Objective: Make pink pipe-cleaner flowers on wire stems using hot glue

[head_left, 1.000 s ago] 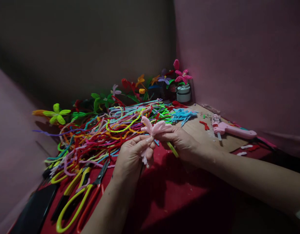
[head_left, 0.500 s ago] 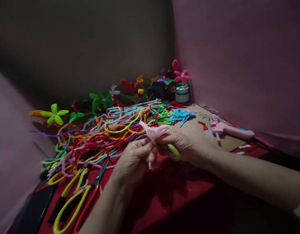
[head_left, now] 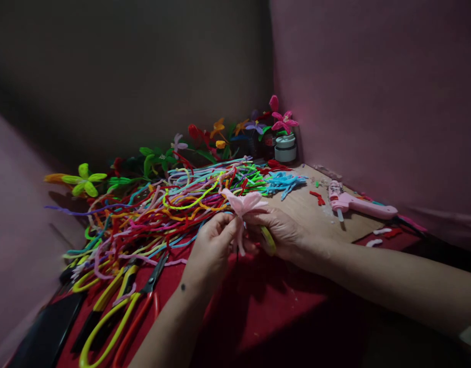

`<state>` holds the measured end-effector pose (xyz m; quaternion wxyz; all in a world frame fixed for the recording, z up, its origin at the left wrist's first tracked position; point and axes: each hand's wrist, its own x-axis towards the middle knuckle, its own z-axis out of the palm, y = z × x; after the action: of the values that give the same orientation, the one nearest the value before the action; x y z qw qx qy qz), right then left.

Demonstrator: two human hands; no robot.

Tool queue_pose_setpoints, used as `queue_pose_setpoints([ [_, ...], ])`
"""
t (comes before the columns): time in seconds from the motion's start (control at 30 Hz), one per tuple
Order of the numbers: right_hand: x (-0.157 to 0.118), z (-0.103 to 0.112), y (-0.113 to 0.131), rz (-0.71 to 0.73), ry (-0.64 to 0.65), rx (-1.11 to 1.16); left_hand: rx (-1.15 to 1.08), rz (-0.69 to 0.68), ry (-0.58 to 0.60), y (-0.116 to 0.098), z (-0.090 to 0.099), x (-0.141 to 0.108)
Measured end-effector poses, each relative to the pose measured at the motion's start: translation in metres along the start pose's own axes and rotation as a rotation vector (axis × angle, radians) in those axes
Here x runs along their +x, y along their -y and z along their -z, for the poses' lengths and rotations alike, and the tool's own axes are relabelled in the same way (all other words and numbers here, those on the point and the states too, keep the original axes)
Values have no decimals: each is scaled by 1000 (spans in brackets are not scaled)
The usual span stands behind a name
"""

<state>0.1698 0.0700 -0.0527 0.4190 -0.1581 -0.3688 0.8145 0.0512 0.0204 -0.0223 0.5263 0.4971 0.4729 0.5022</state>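
Pinch, left hand: the left hand [head_left: 210, 248] has thumb and fingertips closed on the pale pink flower [head_left: 245, 205] low at its base, from the left
Pinch, right hand: the right hand [head_left: 287, 232] also grasps the flower's base, from the right; a yellow-green ring [head_left: 272, 241] sits against its fingers
Flower: held upright in the air between both hands, above the tabletop [head_left: 281, 319], petals spread on top, thin pale strands hanging below
Fuzzy stems: a tangled multicoloured heap [head_left: 143, 220] beyond the left hand, over the left half of the tabletop
Cutting tools: scissors [head_left: 151, 285] with yellow and red handles and a yellow-and-black handled tool [head_left: 101, 301] beside them, toward the near left corner; a flat black object [head_left: 51, 329] at that corner
Brown board [head_left: 308, 204]: near the far right corner, blue pieces [head_left: 284, 181] by its far left edge, a pink glue gun [head_left: 366, 205] across its right edge
Far edge: a row of made flowers, yellow-green one [head_left: 84, 180] at the left end, a lidded jar [head_left: 285, 148] under a bright pink one [head_left: 284, 121] at the right
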Motion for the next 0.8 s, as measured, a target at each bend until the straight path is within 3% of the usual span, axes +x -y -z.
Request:
queue_pose_setpoints([
  [0.13, 1, -4, -5, 101, -88, 54, 378, -315, -350, 10, -7, 0],
  [0.23, 1, -3, -8, 137, -115, 62, 604, -438, -412, 16, -11, -1],
  [0.33, 1, -3, -7, 162, -103, 19, 651, -475, -396, 17, -10, -1],
  [0.5, -4, -6, -2, 236, -83, -127, 528, -396, -393, 13, -7, -2],
  [0.63, -8, -10, 3, 331, -77, -191, 206, -227, -310, 1, -8, -6],
  [0.8, -11, -17, 7, 191, -36, -119, -186, -79, -186, -7, -7, -5],
])
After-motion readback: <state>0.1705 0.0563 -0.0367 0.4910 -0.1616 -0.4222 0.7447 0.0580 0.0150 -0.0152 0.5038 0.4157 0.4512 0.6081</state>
